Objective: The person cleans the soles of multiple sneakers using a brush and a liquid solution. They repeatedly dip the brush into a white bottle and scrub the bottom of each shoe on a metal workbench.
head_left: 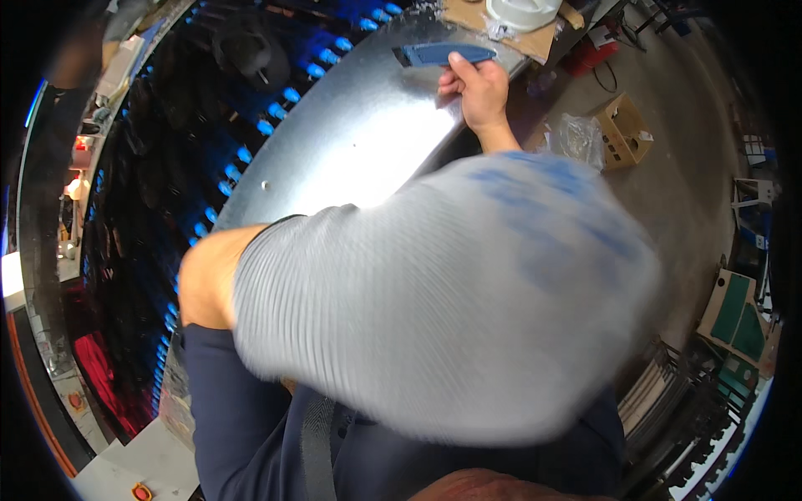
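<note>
The fingers point(453, 81) of the right hand point(476, 92) are curled and pinched on a blue utility knife point(443, 55), which lies against the far edge of a curved sheet of shiny metal point(359, 142). The left hand is hidden behind a blurred grey sleeve point(443, 301), so its fingers cannot be told. Right of the sheet, an open cardboard box point(625, 129) stands on the floor beside crumpled clear plastic point(578, 138); its contents cannot be made out.
</note>
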The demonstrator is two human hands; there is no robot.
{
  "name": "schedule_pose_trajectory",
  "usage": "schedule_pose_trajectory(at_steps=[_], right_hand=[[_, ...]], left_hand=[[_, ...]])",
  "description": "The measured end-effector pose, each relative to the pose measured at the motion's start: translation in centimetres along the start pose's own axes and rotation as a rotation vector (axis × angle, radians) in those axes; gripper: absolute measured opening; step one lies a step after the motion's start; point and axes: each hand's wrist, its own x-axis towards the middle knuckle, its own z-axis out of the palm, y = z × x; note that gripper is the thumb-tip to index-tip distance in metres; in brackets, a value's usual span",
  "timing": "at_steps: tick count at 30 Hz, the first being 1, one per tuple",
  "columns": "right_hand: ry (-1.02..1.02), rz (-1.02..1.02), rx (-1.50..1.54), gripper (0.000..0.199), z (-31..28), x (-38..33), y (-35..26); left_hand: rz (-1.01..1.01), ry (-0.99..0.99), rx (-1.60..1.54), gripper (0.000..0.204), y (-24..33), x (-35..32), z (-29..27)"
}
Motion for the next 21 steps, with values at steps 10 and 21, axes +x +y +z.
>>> schedule_pose_trajectory(at_steps=[10, 21], right_hand=[[0.035, 0.037, 0.007, 0.029, 0.7, 0.6, 0.0], [0.105, 0.055, 0.015, 0.023, 0.2, 1.4, -0.2]], left_hand=[[-0.336, 0.356, -0.481, 0.029, -17.1, -4.7, 9.9], [-0.211, 0.196, 0.101, 0.042, -17.4, -3.8, 11.5]])
